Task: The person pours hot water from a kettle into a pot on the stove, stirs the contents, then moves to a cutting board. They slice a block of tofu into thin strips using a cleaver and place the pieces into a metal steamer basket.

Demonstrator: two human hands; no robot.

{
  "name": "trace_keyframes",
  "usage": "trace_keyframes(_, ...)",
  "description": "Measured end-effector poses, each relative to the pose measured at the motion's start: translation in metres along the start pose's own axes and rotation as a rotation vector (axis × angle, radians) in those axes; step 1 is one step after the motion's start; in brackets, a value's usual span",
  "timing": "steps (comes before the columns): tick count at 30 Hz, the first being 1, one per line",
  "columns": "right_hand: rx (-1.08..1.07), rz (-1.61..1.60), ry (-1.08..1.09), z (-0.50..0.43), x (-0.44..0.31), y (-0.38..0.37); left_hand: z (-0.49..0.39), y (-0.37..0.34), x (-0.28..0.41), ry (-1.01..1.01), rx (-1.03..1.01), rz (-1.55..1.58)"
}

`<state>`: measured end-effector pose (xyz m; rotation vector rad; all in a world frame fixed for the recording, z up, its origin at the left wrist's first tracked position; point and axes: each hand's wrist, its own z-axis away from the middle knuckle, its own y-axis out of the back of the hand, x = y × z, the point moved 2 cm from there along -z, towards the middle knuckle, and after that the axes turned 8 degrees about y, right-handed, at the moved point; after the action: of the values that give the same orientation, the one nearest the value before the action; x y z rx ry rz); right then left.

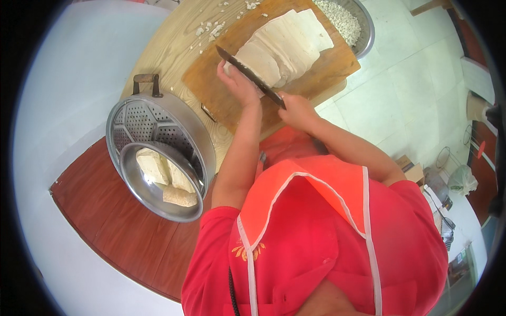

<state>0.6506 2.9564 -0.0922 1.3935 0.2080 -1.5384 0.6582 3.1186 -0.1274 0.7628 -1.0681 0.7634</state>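
Observation:
My right hand (pixel 297 110) grips the handle of a kitchen knife (pixel 253 77), whose dark blade slants up to the left over a wooden cutting board (pixel 332 71). Just on the near side of the blade, my left hand (pixel 242 87) rests on a pale tofu-like piece (pixel 259 92), mostly hidden under the palm. Its fingertips are close to the blade's far end. Beyond the knife, broad pale tofu-like slices (pixel 286 43) lie overlapping in a row across the board.
Pale crumbs (pixel 215 29) are scattered on the wooden table (pixel 170 51). Small diced bits fill a metal bowl (pixel 369 37) behind the board. At left, a metal bowl (pixel 136 197) with pale blocks (pixel 152 166) and a brownish roll (pixel 180 196) leans inside a perforated steamer pot (pixel 203 146).

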Motion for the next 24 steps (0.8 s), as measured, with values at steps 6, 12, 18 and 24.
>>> trace_keyframes(6, -0.136, -0.717, -0.217, -0.003, 0.023, 0.034, -0.004, 0.016, 0.008, 0.109, -0.052, 0.195)
trace_keyframes(12, -0.226, -1.204, -0.372, 0.007, 0.009, 0.054, -0.003, 0.021, 0.004, 0.197, -0.074, 0.362)
trace_keyframes(18, -0.211, -0.902, -0.287, 0.021, -0.003, 0.066, -0.003, 0.017, 0.002, 0.171, -0.083, 0.372)
trace_keyframes(24, -0.002, -0.795, -0.246, 0.026, -0.003, 0.072, 0.0, 0.006, 0.003, 0.157, -0.078, 0.377)
